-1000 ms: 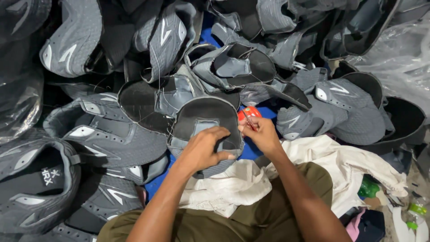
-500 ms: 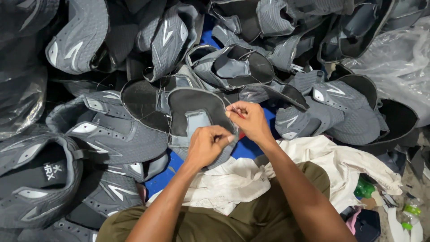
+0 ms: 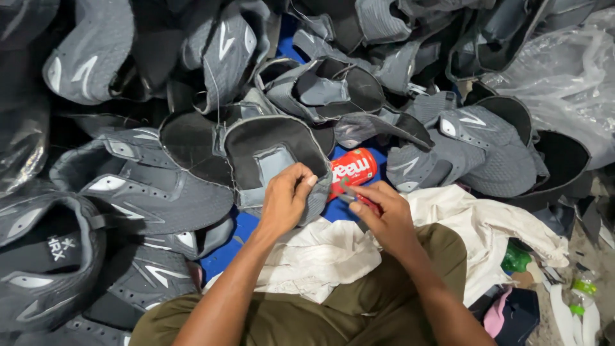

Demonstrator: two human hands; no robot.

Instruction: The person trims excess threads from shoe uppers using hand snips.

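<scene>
My left hand (image 3: 286,200) grips the near edge of a grey shoe upper (image 3: 272,154) that lies with its dark inner side up. My right hand (image 3: 382,214) is just to its right, closed on a small tool with a red handle (image 3: 362,200) whose metal tip points toward the upper's edge. A red can (image 3: 353,168) lies on the blue surface just beyond my right hand. Both hands are above a white cloth (image 3: 320,256) on my lap.
Piles of grey shoe uppers (image 3: 147,186) surround me on the left, at the back and on the right (image 3: 474,150). Clear plastic bags (image 3: 564,83) sit at the far right. Green and white small items (image 3: 580,295) lie at the lower right.
My right hand has come down from the upper's top edge to its near right edge. The red can, hidden before, is now uncovered. My left hand has kept its hold.
</scene>
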